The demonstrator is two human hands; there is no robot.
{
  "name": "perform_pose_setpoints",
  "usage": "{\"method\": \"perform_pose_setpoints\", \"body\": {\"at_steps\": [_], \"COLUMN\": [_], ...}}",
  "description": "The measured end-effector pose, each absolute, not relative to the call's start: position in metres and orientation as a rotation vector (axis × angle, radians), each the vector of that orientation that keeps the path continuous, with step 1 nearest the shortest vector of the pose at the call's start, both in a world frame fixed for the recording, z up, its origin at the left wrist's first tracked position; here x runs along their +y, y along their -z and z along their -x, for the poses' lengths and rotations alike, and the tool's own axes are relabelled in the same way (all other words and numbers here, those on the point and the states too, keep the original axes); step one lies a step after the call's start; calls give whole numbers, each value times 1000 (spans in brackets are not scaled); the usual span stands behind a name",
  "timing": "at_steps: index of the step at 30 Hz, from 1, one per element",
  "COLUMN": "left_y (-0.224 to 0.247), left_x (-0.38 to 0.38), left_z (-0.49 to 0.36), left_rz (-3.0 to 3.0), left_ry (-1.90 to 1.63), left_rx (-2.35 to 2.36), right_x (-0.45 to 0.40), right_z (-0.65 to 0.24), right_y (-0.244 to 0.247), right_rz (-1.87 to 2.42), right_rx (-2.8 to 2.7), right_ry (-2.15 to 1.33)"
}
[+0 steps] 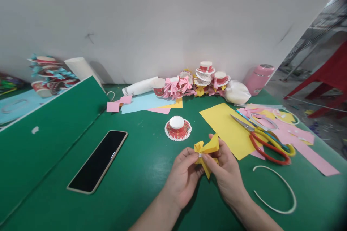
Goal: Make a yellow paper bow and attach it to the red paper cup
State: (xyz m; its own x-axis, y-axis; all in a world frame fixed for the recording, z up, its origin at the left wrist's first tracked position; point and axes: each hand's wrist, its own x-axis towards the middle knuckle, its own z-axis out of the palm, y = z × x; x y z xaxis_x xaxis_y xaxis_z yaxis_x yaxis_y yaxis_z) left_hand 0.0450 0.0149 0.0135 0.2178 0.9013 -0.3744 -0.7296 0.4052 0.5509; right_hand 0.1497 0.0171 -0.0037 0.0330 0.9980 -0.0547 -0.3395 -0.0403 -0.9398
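A folded yellow paper bow (210, 147) is held between both hands above the green table. My left hand (184, 173) pinches its left side near a small white band at the middle. The thumb and fingers of my right hand (226, 168) grip the bow's right side. Just beyond my hands, a red paper cup with a fringed rim (177, 129) sits with its white base up. Right of it lies a yellow paper sheet (227, 126).
A phone (98, 160) lies at left beside a green divider (51, 144). Red-handled scissors (268, 151), pink paper strips (317, 157) and a curved white strip (292, 195) are at right. Decorated cups (206, 70) and a pink bottle (259, 79) stand along the white wall (151, 25).
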Motion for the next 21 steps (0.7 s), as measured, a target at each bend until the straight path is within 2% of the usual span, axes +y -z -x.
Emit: {"method": "perform_pose_setpoints", "body": {"at_steps": [7,13,21], "left_y": [-12,-11,-16], "left_x": [14,11,8], "left_z": [-48,-48,-47], "left_rz": [-400,-896,-1264], "left_ry": [-1218,-1391,-1391], "left_rx": [841,1241,1440], "right_x": [17,21,19], "right_z": [-149,-149,-149], "right_y": [6,10,7], "right_rz": [968,968,1016], "right_rx": [-854,-766,-804], "right_ry": [-1392,-1398,-1369]}}
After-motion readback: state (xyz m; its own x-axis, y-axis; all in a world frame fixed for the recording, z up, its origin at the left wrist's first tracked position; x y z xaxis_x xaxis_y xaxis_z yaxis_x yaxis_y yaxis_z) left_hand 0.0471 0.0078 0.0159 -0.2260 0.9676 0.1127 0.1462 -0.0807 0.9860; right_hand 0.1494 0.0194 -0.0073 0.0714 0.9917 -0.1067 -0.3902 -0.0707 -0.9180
